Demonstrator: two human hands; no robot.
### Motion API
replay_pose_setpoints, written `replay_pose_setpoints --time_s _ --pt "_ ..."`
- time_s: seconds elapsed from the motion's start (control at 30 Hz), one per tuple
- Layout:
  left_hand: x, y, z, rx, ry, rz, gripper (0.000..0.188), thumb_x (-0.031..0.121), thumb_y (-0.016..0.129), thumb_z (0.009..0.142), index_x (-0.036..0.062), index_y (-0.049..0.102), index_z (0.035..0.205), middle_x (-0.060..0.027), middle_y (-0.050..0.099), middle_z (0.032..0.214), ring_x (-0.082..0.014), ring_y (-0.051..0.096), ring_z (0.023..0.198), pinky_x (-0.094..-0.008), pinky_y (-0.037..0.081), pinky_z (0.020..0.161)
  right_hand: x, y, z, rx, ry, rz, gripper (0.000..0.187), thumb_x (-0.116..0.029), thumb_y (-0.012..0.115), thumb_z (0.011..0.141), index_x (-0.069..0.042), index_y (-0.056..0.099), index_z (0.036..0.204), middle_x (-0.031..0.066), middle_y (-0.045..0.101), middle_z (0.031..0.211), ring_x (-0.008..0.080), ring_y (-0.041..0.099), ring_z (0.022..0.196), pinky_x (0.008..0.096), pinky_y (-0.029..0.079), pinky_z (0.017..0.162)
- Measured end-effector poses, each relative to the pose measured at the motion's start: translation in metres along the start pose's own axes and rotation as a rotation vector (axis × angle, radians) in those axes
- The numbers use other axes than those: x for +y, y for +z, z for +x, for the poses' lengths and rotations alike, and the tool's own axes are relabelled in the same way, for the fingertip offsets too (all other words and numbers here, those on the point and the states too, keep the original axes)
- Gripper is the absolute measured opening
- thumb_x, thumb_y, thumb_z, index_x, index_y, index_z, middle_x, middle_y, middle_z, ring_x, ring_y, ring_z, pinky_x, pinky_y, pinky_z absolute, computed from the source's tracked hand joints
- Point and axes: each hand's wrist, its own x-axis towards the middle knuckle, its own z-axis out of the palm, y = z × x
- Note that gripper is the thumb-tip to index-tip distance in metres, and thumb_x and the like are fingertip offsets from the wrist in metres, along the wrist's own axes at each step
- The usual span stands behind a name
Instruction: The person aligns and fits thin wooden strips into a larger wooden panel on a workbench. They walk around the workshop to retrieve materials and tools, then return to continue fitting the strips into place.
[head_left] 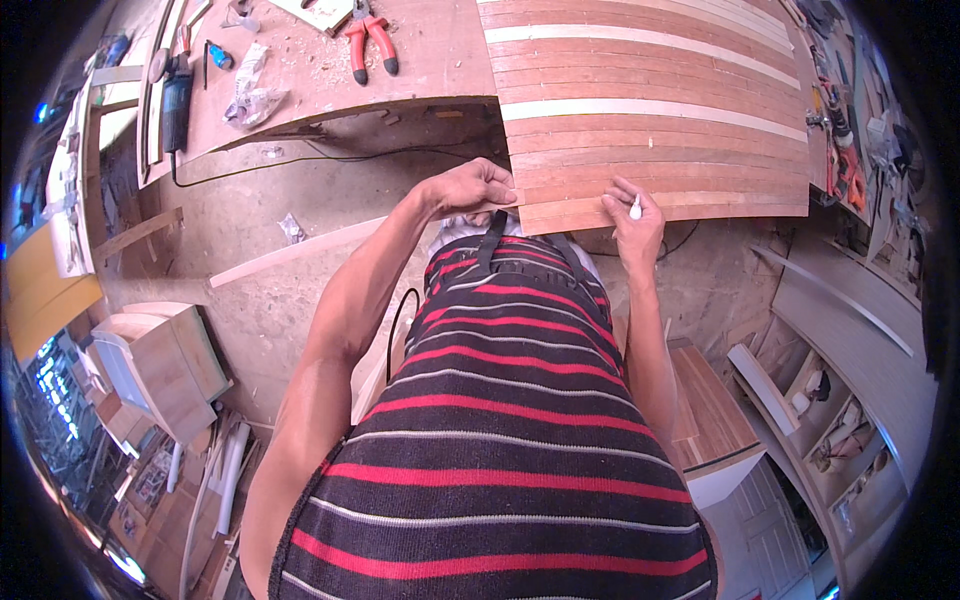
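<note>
A slatted wooden panel [650, 130] of reddish-brown strips with several pale ones lies in front of me, its near edge toward my body. My left hand [470, 188] pinches the end of a thin wooden strip [300, 248] at the panel's near left corner. That strip runs out to the left, partly hidden behind my forearm. Over the near edge, my right hand [636, 222] is closed around a small white thing with a narrow tip [635, 208]; the rest of it is hidden in the fingers.
Red-handled pliers [370, 45], a crumpled plastic bag [252, 105] and wood shavings lie on the workbench [430, 70]. A corded power tool [176, 105] sits at its left, the cable hanging below. A wooden cabinet [165, 370] stands left; shelving [850, 350] and hanging tools are right.
</note>
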Motion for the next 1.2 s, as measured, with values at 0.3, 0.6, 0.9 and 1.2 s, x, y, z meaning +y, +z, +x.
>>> replay_pose_setpoints --time_s 0.3,0.6,0.9,1.2 --pt "0.005 0.001 -0.001 -0.007 -0.016 0.008 0.014 0.012 0.065 0.095 -0.001 0.07 0.098 0.0002 0.06 0.063 -0.0076 0.052 0.045 -0.0228 0.044 0.042 0.0 0.001 0.0 0.001 -0.012 -0.008 0.039 -0.014 0.08 0.084 -0.004 0.07 0.12 0.0066 0.074 0.099 0.0061 0.062 0.071 0.0213 0.044 0.049" --pt "0.001 0.001 0.001 0.011 0.009 -0.001 0.015 0.01 0.065 0.094 -0.0028 0.07 0.1 -0.0007 0.062 0.065 -0.0075 0.053 0.046 -0.0221 0.044 0.042 -0.002 -0.002 -0.002 -0.027 -0.019 -0.051 0.041 -0.018 0.082 0.083 -0.004 0.071 0.119 -0.001 0.069 0.082 0.0035 0.05 0.056 0.0227 0.037 0.046" --pt "-0.003 -0.003 0.004 0.018 0.01 0.034 0.015 0.01 0.065 0.093 -0.0026 0.071 0.1 -0.0013 0.064 0.067 -0.0083 0.052 0.046 -0.0229 0.043 0.043 0.001 -0.002 0.0 -0.042 -0.014 -0.075 0.041 -0.021 0.083 0.083 -0.004 0.071 0.118 -0.003 0.065 0.076 0.0039 0.048 0.053 0.0234 0.037 0.047" --pt "-0.002 -0.004 0.004 0.004 -0.005 0.029 0.016 0.01 0.066 0.094 -0.0033 0.07 0.101 -0.0017 0.062 0.065 -0.01 0.056 0.046 -0.0235 0.044 0.042 -0.001 -0.003 0.0 -0.064 -0.015 -0.078 0.04 -0.019 0.081 0.084 -0.004 0.07 0.119 -0.0024 0.065 0.076 0.0046 0.049 0.056 0.0235 0.038 0.05"
